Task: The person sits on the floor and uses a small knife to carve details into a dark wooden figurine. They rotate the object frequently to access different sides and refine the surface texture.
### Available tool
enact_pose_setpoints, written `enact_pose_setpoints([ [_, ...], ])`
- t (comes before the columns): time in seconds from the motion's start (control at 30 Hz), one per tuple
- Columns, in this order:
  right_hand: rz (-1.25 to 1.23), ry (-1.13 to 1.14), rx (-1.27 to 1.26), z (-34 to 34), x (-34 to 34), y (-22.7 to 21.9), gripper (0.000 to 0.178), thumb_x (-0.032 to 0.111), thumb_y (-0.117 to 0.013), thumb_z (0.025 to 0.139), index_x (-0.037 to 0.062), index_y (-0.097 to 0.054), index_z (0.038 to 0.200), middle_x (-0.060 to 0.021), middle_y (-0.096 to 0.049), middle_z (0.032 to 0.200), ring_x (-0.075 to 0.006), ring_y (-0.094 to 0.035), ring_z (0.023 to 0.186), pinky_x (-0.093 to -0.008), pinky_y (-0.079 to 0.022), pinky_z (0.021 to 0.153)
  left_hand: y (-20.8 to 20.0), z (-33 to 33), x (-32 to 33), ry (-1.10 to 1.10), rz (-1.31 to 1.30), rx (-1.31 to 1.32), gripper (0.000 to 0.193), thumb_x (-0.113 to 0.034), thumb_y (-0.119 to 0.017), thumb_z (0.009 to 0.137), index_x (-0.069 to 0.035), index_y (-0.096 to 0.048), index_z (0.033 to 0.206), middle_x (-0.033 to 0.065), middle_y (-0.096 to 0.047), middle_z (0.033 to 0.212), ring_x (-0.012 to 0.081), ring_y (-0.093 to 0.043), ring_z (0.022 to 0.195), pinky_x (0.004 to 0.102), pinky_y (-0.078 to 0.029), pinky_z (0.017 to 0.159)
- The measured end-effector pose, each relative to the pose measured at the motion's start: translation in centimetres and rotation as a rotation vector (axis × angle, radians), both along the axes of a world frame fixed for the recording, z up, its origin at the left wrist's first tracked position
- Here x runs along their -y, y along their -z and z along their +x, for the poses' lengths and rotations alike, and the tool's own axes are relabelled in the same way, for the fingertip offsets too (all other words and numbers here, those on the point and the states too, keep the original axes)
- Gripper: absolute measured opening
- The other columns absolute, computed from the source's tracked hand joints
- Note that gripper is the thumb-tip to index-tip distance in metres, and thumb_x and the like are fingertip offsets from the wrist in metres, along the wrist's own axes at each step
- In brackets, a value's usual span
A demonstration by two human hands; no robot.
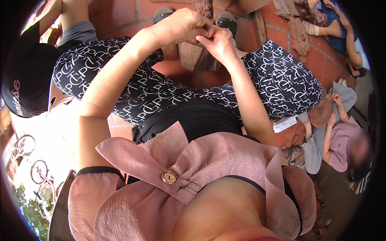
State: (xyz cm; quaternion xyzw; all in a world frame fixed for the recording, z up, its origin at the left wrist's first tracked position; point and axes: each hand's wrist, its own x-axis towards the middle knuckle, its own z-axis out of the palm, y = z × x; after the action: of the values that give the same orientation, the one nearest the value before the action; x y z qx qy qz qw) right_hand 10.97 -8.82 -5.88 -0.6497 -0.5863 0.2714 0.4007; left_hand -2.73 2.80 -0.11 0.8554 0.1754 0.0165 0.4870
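My left hand (181, 26) and my right hand (220, 43) meet above the floor between my feet. The fingers of both are closed and pressed together at the tips. Whatever they pinch, if anything, is too small or hidden to make out. Directly beneath them stands a rough brown wooden block (198, 58), its upper part covered by my hands. A reddish-brown carved piece of wood (204, 7) shows just beyond my fingers at the top edge. I cannot tell whether it joins the block.
Red floor tiles (116, 14) surround my shoes. Carved wood pieces (299, 38) lie at the far right. People sit at both sides, one with hands by a round brown piece (321, 113). A white paper-like item (284, 124) lies right of my knee. Bicycles (39, 170) stand at the left.
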Motion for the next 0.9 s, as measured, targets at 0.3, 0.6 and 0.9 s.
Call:
enact_pose_setpoints([
  [0.3,0.006,-0.07,-0.038,-0.3,0.4,0.1,0.014,0.012,-0.074,0.071,0.0041,-0.066,0.08,-0.0127,-0.065,0.073,-0.0294,-0.064,0.066,-0.0356,-0.05,0.06,-0.1,-1.0,0.4,0.042,0.143,0.069,0.011,-0.002,-0.062,0.081,-0.003,-0.065,0.092,0.0083,-0.067,0.08,0.0198,-0.066,0.075,0.0294,-0.052,0.071],
  [0.6,0.187,-0.018,-0.005,-2.3,1.1,-1.4,0.013,0.003,-0.072,0.07,0.0004,-0.06,0.073,-0.0115,-0.061,0.069,-0.0268,-0.063,0.062,-0.0349,-0.049,0.057,-1.9,-3.0,2.0,-0.084,-0.016,0.236,0.014,0.0,-0.062,0.079,-0.002,-0.064,0.093,0.0096,-0.065,0.085,0.0217,-0.064,0.08,0.0304,-0.051,0.073],
  [0.9,0.137,0.06,0.117,-1.9,0.7,0.2,0.009,0.006,-0.069,0.068,0.0065,-0.062,0.073,-0.0097,-0.06,0.071,-0.0304,-0.062,0.066,-0.038,-0.05,0.058,-1.0,-3.2,3.0,-0.076,0.153,0.231,0.019,0.004,-0.062,0.075,-0.005,-0.065,0.091,0.0108,-0.061,0.086,0.0292,-0.062,0.078,0.032,-0.05,0.07],
])
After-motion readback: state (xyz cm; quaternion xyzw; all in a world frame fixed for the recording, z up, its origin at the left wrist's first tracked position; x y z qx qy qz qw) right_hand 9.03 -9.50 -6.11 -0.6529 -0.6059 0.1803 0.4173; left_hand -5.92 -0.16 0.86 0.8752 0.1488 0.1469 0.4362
